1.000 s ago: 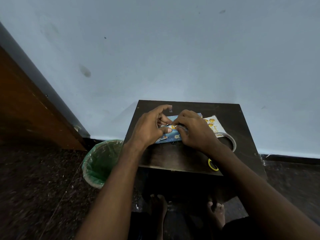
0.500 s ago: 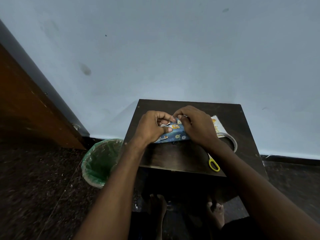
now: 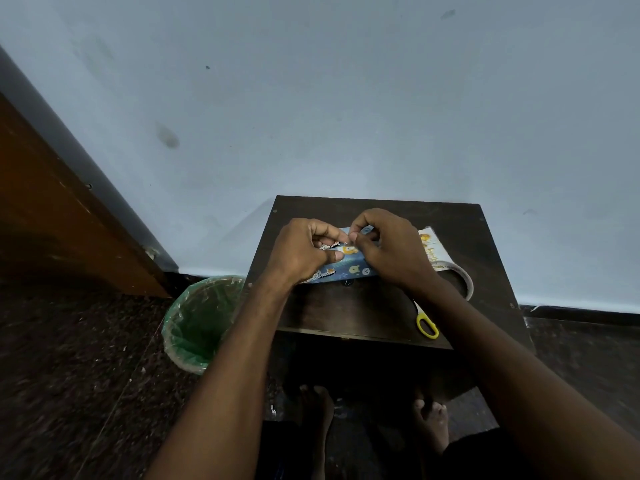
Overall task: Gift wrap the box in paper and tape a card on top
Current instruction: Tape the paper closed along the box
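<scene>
While both hands' fingers (image 3: pixel 356 237) pinch atop it, box (image 3: pixel 349 270) wrapped in blue animal-print paper; dark table (image 3: pixel 346 306)

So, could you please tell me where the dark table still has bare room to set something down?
The near-left strip of the dark wooden table is bare, between the blue wrapped box and the front edge. The far edge is also bare. The right side is crowded: yellow-handled scissors, tape roll, printed card.

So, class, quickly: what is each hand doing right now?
Left hand: closed, pinching the wrapping at the blue wrapped box.
Right hand: closed, pinching something small on the box's top; cannot tell what.
</scene>
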A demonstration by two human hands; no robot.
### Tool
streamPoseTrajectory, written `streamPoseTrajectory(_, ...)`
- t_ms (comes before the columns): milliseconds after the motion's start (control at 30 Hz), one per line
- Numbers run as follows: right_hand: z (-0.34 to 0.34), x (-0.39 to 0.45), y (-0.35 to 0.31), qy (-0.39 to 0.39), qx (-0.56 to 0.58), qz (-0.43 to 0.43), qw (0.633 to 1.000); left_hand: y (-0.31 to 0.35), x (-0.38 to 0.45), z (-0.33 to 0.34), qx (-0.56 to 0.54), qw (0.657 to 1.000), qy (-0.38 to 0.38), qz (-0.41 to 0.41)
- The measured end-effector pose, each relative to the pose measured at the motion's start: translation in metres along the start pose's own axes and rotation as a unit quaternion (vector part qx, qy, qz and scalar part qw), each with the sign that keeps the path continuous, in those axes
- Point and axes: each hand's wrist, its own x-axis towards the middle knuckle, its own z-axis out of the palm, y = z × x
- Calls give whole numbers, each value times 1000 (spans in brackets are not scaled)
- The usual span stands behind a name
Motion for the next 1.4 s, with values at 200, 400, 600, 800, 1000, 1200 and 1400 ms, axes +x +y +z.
streamPoseTrajectory(200,-4,5,-2,-22,-30,22,999,4,0,0,-10,1000,1,-1)
streamPoseTrajectory(400,-9,12,-4,-58,-36,43,997,8,0,-1,50,999,1,-10)
streamPoseTrajectory(600,-8,16,-7,-70,-55,43,995,6,2,0,42,998,34,-39)
streamPoseTrajectory(800,-4,18,-7,-78,-85,36,993,8,4,8,54,995,66,-46)
streamPoseTrajectory(1000,-1,19,-6,-78,-102,32,991,8,5,9,53,995,65,-47)
streamPoseTrajectory(1200,5,19,-6,-61,-124,30,990,9,4,9,56,996,58,-47)
streamPoseTrajectory(1400,6,18,-8,-49,-143,18,988,10,3,8,51,996,62,-45)
